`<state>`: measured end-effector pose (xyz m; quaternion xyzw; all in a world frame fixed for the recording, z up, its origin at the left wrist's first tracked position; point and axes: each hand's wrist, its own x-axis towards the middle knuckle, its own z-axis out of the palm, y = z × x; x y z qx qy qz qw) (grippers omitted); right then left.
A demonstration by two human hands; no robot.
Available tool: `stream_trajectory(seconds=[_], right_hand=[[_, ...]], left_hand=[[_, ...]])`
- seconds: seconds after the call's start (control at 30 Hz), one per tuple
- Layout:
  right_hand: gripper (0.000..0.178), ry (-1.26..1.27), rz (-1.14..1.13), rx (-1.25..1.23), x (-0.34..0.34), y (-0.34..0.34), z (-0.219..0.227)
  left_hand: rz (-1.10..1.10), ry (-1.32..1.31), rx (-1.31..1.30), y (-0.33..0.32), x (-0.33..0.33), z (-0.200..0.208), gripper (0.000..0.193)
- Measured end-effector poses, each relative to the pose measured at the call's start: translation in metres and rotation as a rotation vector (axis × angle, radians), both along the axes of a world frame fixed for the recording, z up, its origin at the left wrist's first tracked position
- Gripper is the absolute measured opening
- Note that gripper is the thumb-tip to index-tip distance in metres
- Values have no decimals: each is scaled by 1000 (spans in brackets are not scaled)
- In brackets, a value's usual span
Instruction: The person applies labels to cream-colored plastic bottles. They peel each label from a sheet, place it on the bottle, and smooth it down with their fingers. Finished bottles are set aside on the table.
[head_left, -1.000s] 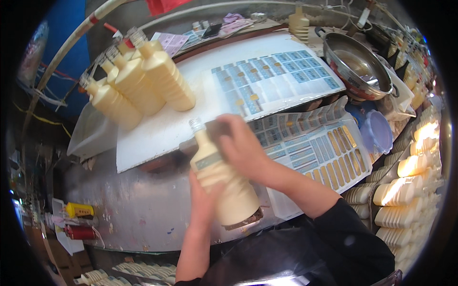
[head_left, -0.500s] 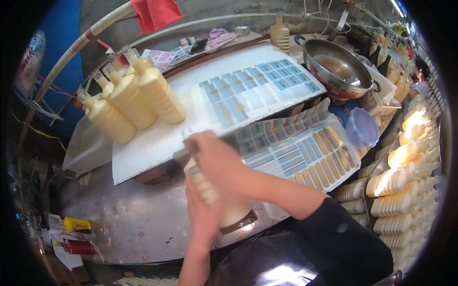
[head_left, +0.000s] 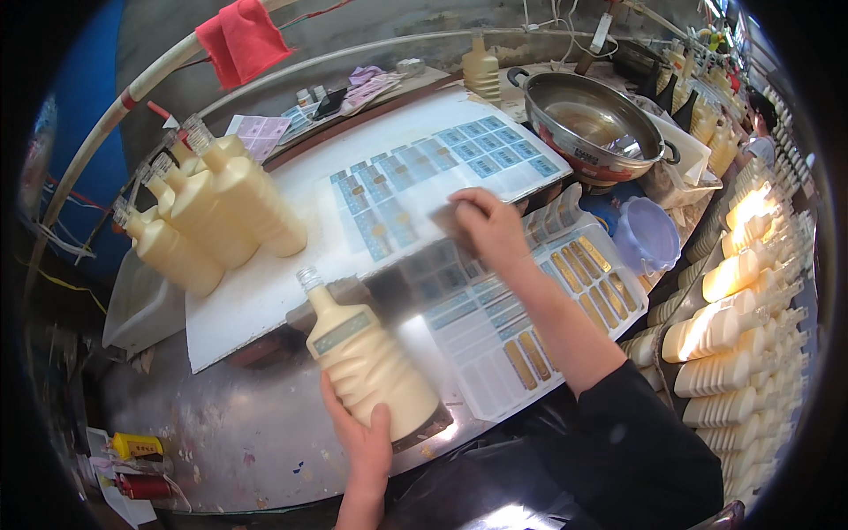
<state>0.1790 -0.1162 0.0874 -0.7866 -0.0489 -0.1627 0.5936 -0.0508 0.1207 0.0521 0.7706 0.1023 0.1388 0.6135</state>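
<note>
Head view: the left hand (head_left: 364, 442) comes in from six o'clock and grasps a cream plastic bottle (head_left: 369, 364) from below, fingers wrapped on its lower body. The bottle lies tilted on the metal counter (head_left: 221, 424) a little below the picture's centre, its clear cap pointing toward eleven o'clock and a pale label on its upper face.

The right hand (head_left: 488, 228) reaches up from five o'clock to just right of centre. Its fingers are curled down onto a sheet of blue labels (head_left: 424, 181) spread on a white board (head_left: 256, 300); whether it pinches a label I cannot tell, as the spot is blurred. Just beside it at four o'clock lies a sheet of gold labels (head_left: 565, 300).

At nine o'clock four more cream bottles (head_left: 221, 212) lie together on the board. At one o'clock stands a steel bowl (head_left: 594, 124), with a lilac plastic cup (head_left: 647, 234) near it. Along three o'clock, rows of stacked bottles (head_left: 733, 327) fill the edge. A red cloth (head_left: 240, 37) hangs at eleven o'clock.
</note>
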Motion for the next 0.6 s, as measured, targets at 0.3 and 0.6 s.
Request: stream_trajectory(seconds=[0.3, 0.6], right_hand=[[19, 24, -186, -1098, 76, -54, 9], [14, -435, 99, -1060, 2, -56, 0]], left_hand=[[26, -60, 14, -5, -1, -9, 90], [83, -1, -33, -3, -18, -19, 88]])
